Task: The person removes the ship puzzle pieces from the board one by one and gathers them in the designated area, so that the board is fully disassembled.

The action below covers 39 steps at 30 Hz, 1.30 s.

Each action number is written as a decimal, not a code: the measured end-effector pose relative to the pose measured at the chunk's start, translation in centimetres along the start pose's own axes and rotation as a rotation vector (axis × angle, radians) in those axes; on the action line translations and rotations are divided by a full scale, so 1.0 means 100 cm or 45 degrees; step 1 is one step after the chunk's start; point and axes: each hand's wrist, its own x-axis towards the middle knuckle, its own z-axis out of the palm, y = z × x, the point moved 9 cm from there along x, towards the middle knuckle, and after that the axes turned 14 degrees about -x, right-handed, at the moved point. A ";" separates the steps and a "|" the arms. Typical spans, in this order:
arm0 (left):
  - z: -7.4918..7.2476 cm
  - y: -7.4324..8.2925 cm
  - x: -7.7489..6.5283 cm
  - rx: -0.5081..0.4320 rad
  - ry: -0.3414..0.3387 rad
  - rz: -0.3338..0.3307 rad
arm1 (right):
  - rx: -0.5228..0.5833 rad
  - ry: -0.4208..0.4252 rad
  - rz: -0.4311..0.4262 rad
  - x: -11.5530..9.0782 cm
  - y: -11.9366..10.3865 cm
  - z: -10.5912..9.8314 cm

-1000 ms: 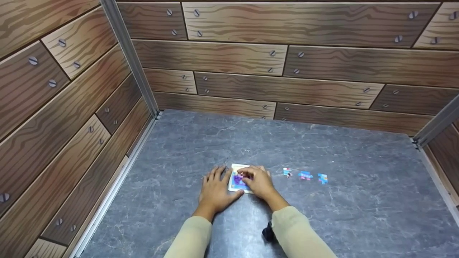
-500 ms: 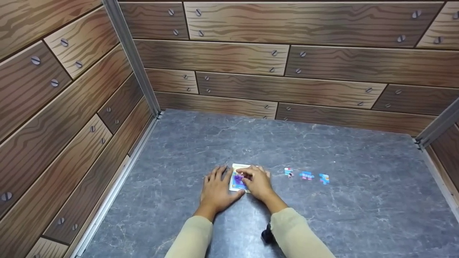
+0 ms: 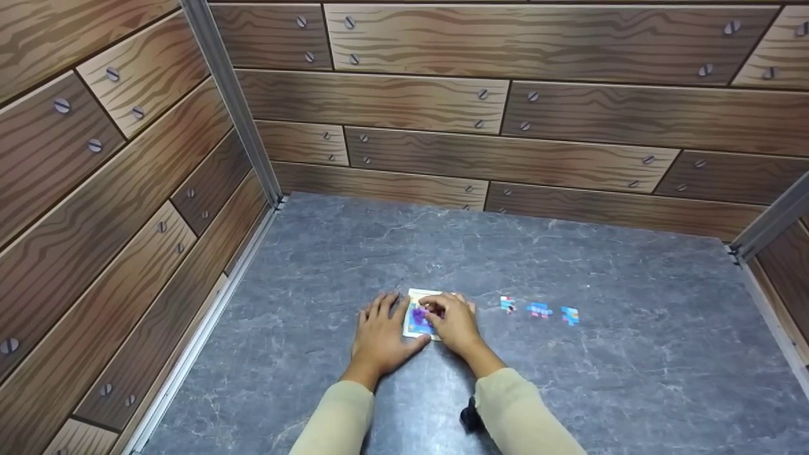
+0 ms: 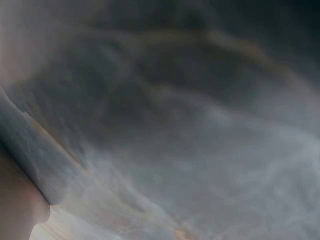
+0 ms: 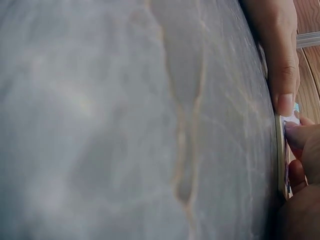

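Observation:
A small white-edged puzzle board [image 3: 414, 293] with a purple and blue picture lies on the grey table between both hands. My left hand [image 3: 382, 338] lies palm down at its left side, fingers spread and straight, thumb against the near edge. Over the board's right part, my right hand [image 3: 456, 319] has thumb and index finger curled at what seems a puzzle piece, mostly covered by the fingers. In the right wrist view, the left thumb [image 5: 285, 95] touches the board near the right fingers [image 5: 298, 172]. The left wrist view shows mostly blurred tabletop.
To the right of the board lie three loose jigsaw pieces: a left one [image 3: 507, 304], a middle one [image 3: 539, 309] and a right one [image 3: 570, 315]. A black object [image 3: 470, 416] sits by the right sleeve. Wood-print walls [image 3: 404, 101] enclose the table.
Both hands keep nearly the same place on the board. The right thumb and index finger shift only slightly; the loose pieces stay put.

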 end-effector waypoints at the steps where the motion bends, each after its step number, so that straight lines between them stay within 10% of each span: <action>1: 0.000 0.000 0.000 0.002 0.002 -0.001 | -0.001 0.007 0.000 0.000 0.000 0.000; 21: 0.001 -0.002 0.000 0.022 -0.015 -0.001 | 0.200 -0.056 0.100 0.004 0.009 -0.005; 39: 0.000 0.000 -0.002 -0.024 -0.037 -0.028 | 0.208 -0.039 0.086 -0.016 0.052 -0.060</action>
